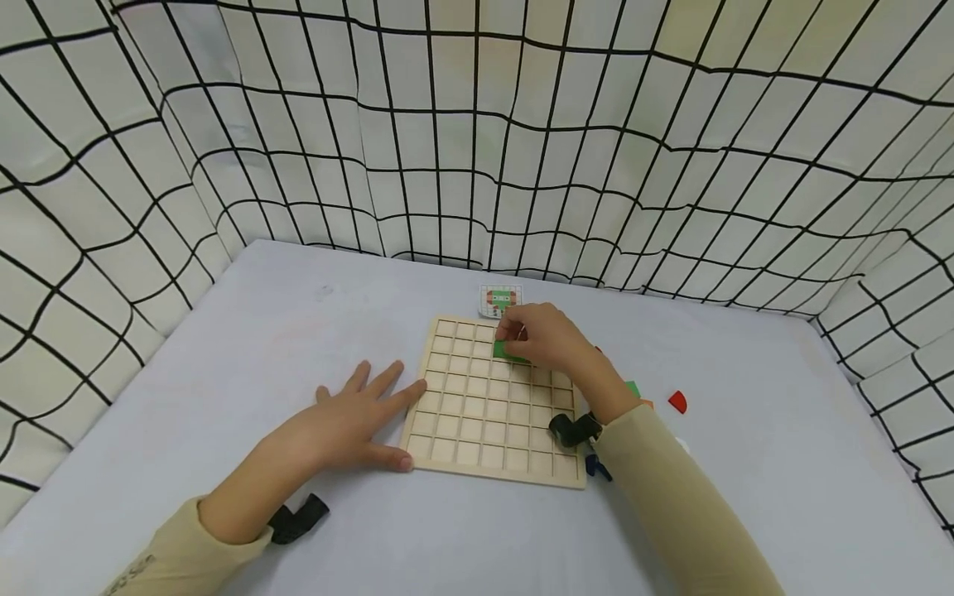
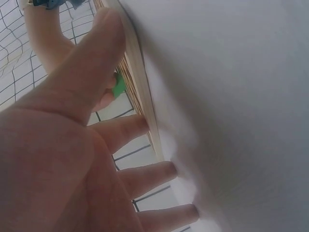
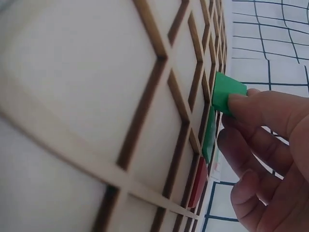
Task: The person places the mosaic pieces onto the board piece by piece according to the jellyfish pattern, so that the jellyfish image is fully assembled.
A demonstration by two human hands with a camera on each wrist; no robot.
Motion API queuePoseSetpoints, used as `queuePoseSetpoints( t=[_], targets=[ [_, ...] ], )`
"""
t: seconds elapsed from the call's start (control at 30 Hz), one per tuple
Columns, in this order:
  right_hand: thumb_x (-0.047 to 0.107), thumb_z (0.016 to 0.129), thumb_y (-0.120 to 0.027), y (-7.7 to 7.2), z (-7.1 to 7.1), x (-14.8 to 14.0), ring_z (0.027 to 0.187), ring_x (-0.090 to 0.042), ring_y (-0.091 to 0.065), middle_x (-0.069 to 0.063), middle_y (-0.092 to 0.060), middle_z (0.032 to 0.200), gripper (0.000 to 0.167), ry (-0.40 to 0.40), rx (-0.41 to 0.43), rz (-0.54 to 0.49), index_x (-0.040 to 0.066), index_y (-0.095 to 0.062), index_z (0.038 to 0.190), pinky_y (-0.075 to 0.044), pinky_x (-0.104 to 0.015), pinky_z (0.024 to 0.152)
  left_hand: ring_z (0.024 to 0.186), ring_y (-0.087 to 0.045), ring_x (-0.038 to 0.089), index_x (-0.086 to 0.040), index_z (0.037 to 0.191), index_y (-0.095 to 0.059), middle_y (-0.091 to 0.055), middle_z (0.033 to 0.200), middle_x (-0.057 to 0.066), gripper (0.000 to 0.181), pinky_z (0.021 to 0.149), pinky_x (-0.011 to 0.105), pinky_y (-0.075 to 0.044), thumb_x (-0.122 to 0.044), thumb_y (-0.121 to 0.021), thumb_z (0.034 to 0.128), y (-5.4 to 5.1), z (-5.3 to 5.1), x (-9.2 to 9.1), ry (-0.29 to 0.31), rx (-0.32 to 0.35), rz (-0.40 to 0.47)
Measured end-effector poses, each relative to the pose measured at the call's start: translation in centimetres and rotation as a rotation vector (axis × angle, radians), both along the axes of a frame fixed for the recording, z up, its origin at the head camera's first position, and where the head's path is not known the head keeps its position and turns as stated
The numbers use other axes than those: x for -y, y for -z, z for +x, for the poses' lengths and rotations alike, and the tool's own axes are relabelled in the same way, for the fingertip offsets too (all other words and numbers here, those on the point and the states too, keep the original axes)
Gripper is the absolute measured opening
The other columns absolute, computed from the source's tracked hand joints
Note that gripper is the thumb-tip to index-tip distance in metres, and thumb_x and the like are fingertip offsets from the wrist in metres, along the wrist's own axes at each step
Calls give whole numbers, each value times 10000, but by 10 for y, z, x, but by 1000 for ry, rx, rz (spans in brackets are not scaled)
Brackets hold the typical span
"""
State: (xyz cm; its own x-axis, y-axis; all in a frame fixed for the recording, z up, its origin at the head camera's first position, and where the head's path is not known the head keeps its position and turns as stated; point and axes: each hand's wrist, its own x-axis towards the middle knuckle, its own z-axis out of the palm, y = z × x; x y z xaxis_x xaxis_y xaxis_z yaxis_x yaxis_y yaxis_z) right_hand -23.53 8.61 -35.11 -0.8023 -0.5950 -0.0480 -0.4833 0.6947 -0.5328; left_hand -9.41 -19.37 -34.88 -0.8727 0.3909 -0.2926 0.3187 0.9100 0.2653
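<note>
A square wooden grid board [image 1: 477, 408] lies on the white table. My left hand [image 1: 346, 426] is spread with its thumb and a finger touching the board's left edge; in the left wrist view the left hand [image 2: 96, 145] has straight fingers along the board's side. At the board's upper part my right hand [image 1: 547, 338] pinches a green piece [image 1: 500, 349]. In the right wrist view the thumb and finger of the right hand [image 3: 270, 145] hold the green piece [image 3: 226, 92] at the grid, beside another green piece [image 3: 209, 135] and a red piece [image 3: 198, 182] lying in grid cells.
A small printed card [image 1: 500, 298] with a coloured pattern lies beyond the board. Right of the board are a red quarter-round piece [image 1: 677, 402], a green piece [image 1: 633, 388] and a dark blue piece [image 1: 596, 468], partly hidden by the right arm. Black netting [image 1: 477, 171] stands behind the table.
</note>
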Motion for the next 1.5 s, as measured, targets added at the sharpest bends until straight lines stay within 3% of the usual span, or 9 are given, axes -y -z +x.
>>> queuePoseSetpoints(
  t=[0.3,0.53,0.73,1.07,1.23,1.5],
  targets=[
    [170,962,-656,4,-1,3,900,-165,-611,13,-671,979,70,1,-13,119,173,-718,995,-514,-359,794,1454,-134,579,-251,1582,-304,-185,1649,184,976,893,879,-223,-669,-692,790,1,0,-2,2,-2,5],
    [197,955,-671,-1,3,-3,866,-166,-606,8,-664,998,131,21,11,77,181,-719,1076,-511,-357,765,1453,-138,579,-253,1583,-300,-190,1647,188,976,895,876,-228,-677,-684,792,1,1,-1,0,-14,-1],
    [231,965,-665,-10,11,-41,815,-191,-574,3,-650,969,190,95,25,-8,162,-704,1138,-495,-344,694,1453,-132,580,-250,1583,-301,-186,1646,194,980,895,878,-221,-685,-680,791,-1,1,-2,-2,-18,1],
    [251,967,-650,-12,22,-121,995,-252,-599,-44,-669,1056,237,253,5,11,135,-698,1168,-535,-414,843,1450,-137,584,-257,1583,-300,-187,1645,196,995,886,882,-221,-717,-661,777,1,-1,-2,4,-27,-15],
    [269,959,-662,-11,24,-141,1027,-262,-586,-43,-658,1062,256,277,73,74,162,-693,1189,-536,-422,854,1450,-138,583,-269,1584,-294,-187,1647,189,1000,887,880,-224,-732,-649,772,3,-2,-1,5,-30,-13],
    [227,902,-733,-7,26,-157,955,-236,-566,-32,-650,980,230,229,214,159,152,-708,1118,-511,-338,750,1450,-117,591,-261,1586,-290,-176,1650,191,1010,891,884,-207,-729,-652,768,3,-1,0,3,-20,-1]
  ],
)
